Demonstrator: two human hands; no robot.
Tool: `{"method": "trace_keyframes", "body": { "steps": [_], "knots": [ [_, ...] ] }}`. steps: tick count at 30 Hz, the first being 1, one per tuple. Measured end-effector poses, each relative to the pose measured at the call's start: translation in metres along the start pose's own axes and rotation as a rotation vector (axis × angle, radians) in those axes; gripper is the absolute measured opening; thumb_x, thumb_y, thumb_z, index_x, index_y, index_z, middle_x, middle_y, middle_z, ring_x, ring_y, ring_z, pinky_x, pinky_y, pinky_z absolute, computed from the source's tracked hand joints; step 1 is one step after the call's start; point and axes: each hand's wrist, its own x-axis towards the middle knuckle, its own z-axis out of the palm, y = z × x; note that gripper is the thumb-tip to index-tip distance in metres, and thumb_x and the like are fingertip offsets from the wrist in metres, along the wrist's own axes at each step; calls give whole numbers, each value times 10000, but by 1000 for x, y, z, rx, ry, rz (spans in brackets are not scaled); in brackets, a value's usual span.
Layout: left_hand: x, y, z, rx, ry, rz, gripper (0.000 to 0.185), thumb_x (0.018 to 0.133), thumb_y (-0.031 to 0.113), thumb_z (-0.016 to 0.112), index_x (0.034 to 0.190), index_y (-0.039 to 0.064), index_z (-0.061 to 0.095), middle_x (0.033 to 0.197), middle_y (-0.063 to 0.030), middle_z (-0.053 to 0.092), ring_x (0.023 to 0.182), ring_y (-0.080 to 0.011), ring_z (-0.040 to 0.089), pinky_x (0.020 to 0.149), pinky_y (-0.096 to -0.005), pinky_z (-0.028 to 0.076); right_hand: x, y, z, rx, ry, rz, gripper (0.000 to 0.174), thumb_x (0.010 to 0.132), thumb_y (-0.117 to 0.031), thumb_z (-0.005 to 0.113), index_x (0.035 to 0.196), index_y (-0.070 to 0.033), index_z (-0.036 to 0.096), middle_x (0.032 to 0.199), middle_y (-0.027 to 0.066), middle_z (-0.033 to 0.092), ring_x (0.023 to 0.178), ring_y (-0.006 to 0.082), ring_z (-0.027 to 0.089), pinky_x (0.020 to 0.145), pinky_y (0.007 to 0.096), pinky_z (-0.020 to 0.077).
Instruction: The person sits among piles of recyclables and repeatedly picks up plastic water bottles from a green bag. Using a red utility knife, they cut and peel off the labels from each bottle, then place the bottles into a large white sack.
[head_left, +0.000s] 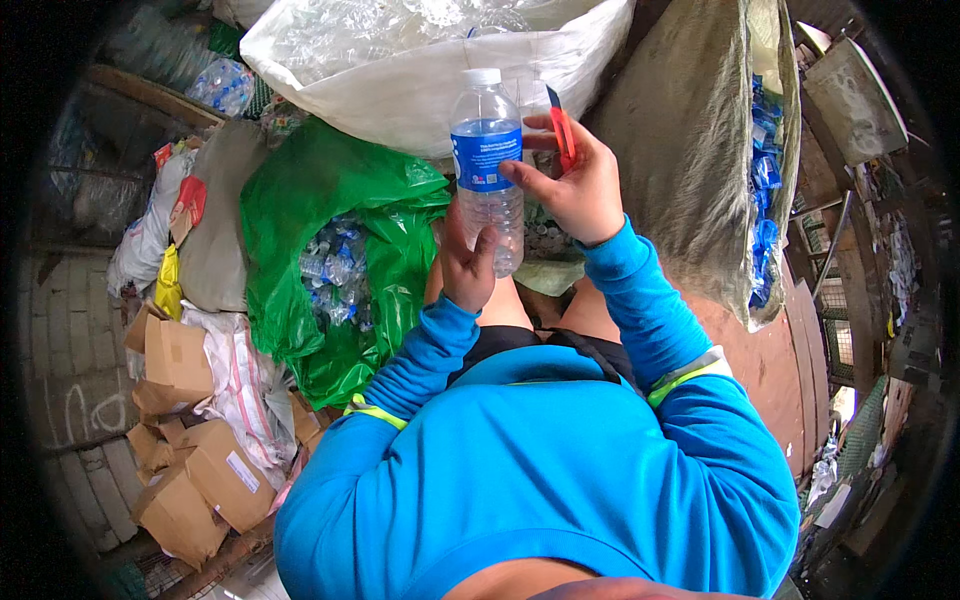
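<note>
A clear plastic bottle (487, 161) with a white cap and a blue printed label stands nearly upright before me. My left hand (469, 259) holds it around its lower part. In my right hand (574, 176) is a red-handled knife (562, 139), its dark blade pointing up and away from the bottle. The right thumb and fingertips are at the bottle's label. Left of the bottle, a green plastic bag (300, 180) stands open with crumpled bottles (335, 266) in it.
Behind the bottle is a large white sack (420, 97) full of clear plastic. At right, a grey-brown sack (667, 135) holds blue labels or wrappers (765, 172). Cardboard boxes (225, 472) and a filled grey sack (217, 225) are at left.
</note>
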Motion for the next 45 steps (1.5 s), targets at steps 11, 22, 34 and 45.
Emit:
{"method": "trace_keyframes", "body": {
  "steps": [11, 22, 34, 45],
  "knots": [
    [-5, 5, 21, -29, -32, 24, 535, 873, 239, 572, 1283, -30, 357, 1135, -161, 542, 1025, -230, 536, 881, -336, 417, -5, 15, -25, 112, 109, 56, 278, 701, 7, 629, 976, 39, 615, 839, 118, 671, 772, 123, 625, 693, 271, 512],
    [-3, 7, 29, 20, -71, 8, 579, 858, 276, 596, 1291, -16, 343, 1159, -166, 518, 1044, -238, 522, 891, -350, 411, -12, -2, -46, -25, 67, 19, 352, 656, -88, 701, 980, 23, 622, 839, 140, 669, 771, 142, 646, 702, 275, 503],
    [-1, -7, 34, 6, -37, -40, 549, 860, 249, 596, 1285, -5, 357, 1145, -147, 525, 1020, -214, 523, 879, -337, 414, -6, 25, -47, -143, 18, 51, 285, 697, 7, 647, 971, 67, 598, 849, 76, 660, 791, 85, 591, 741, 252, 491],
    [-5, -25, 29, 87, -17, -38, 622, 870, 283, 579, 1317, -46, 299, 1226, -194, 462, 1105, -264, 474, 932, -386, 380, -22, 6, -48, -308, 65, -86, 120, 727, -71, 662, 807, -5, 601, 646, 157, 562, 533, 170, 530, 526, 298, 448]
  ]
}}
